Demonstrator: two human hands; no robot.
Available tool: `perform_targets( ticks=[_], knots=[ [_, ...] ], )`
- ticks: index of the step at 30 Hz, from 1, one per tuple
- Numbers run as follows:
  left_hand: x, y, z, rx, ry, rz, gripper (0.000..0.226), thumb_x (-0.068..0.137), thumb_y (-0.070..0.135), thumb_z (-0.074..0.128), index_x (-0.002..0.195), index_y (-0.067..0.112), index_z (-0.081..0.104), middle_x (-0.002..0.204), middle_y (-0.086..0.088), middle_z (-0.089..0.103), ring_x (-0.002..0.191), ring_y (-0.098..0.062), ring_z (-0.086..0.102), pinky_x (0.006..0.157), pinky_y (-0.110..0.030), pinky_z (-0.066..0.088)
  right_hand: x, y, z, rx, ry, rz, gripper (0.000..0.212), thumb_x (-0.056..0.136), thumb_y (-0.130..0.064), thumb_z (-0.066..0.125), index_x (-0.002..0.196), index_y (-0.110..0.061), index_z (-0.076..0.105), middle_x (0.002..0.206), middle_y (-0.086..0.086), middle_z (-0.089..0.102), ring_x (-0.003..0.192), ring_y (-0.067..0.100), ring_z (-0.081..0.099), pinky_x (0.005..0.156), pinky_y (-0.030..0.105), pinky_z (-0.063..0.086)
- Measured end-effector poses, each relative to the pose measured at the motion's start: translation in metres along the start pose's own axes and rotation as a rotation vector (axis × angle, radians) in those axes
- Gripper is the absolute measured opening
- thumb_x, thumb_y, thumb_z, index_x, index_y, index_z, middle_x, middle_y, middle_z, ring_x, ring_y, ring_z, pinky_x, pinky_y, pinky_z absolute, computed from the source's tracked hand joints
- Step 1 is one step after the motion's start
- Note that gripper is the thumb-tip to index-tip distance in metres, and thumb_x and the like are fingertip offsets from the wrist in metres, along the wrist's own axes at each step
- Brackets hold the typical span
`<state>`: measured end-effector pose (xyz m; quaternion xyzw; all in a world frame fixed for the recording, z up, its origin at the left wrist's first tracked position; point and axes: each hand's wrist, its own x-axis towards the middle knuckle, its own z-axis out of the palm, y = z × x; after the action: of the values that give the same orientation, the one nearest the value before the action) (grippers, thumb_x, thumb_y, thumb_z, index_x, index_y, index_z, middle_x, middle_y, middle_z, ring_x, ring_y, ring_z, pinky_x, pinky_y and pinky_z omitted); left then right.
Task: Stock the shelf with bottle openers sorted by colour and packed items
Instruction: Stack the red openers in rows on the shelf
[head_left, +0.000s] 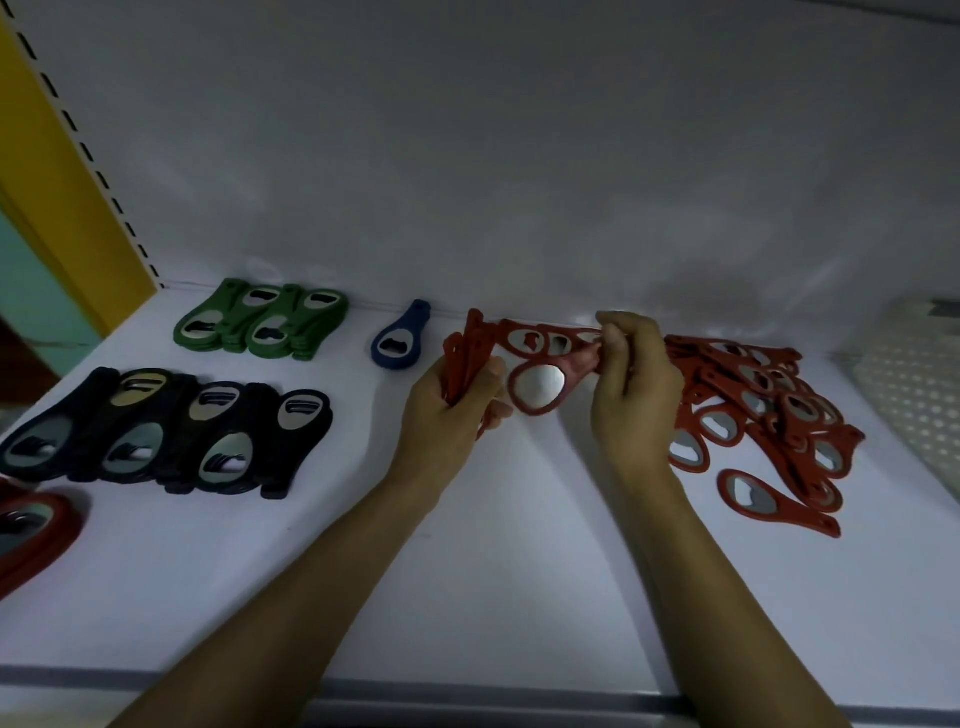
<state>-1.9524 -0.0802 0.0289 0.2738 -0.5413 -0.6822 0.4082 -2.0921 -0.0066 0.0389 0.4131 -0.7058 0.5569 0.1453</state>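
Red opener (535, 387) at centre lies left-right, head leftward, pinched by right grip (634, 395); left grip (447, 410) clamps an upright red bunch (470, 348) over the white shelf (467, 571).

Green stacks (262, 322) back L, black stacks (171, 431) in front, blue opener (399, 338) mid-back. Red heap (763, 410) loose R, red fan (535, 389) held centre.

White shelf (519, 571) before me. Green openers (260, 325) lie at its back left, one blue opener (397, 340) just beside them, black openers (171, 431) in overlapping rows nearer me, red openers (769, 415) piled loosely to my right, a perforated white mat (914, 384) beyond.
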Motion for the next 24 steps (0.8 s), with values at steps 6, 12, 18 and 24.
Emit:
perform_targets(
  ticks=[6,12,18,24],
  knots=[
    [-0.003,0.001,-0.001,0.109,-0.07,0.029,0.029,0.069,0.04,0.07,0.095,0.036,0.059,0.083,0.023,0.07,0.083,0.008,0.064,0.065,-0.007,0.048,-0.011,-0.016,0.013,0.44,-0.281,0.095,0.02,0.096,-0.004,0.048,0.099,-0.019,0.061,0.076,-0.015,0.061,0.063,0.003,0.057,0.058,0.018,0.046],
    [-0.004,-0.006,-0.003,0.142,-0.102,0.053,0.029,0.079,0.013,0.072,0.098,0.033,0.062,0.088,0.016,0.071,0.088,-0.001,0.066,0.073,-0.013,0.05,-0.022,-0.025,0.018,0.332,-0.236,0.235,0.04,0.075,-0.04,0.071,0.109,-0.027,0.055,0.1,-0.024,0.058,0.089,-0.003,0.057,0.069,0.008,0.045],
    [-0.007,-0.012,-0.002,0.39,-0.096,0.166,0.015,0.078,0.032,0.065,0.089,0.03,0.056,0.082,0.017,0.062,0.084,-0.017,0.064,0.077,-0.029,0.056,-0.029,-0.026,0.023,0.35,-0.688,0.306,0.042,0.062,-0.052,0.074,0.097,-0.04,0.054,0.092,-0.025,0.06,0.084,-0.016,0.059,0.067,-0.001,0.042],
    [-0.003,-0.015,0.0,0.64,-0.029,0.254,0.028,0.078,0.008,0.069,0.104,0.014,0.059,0.101,-0.003,0.062,0.091,-0.017,0.061,0.083,-0.035,0.053,-0.032,-0.027,0.022,0.421,-0.574,0.295,0.039,0.078,-0.051,0.06,0.113,-0.033,0.059,0.107,-0.015,0.066,0.099,-0.007,0.061,0.083,0.005,0.045]
  ],
)
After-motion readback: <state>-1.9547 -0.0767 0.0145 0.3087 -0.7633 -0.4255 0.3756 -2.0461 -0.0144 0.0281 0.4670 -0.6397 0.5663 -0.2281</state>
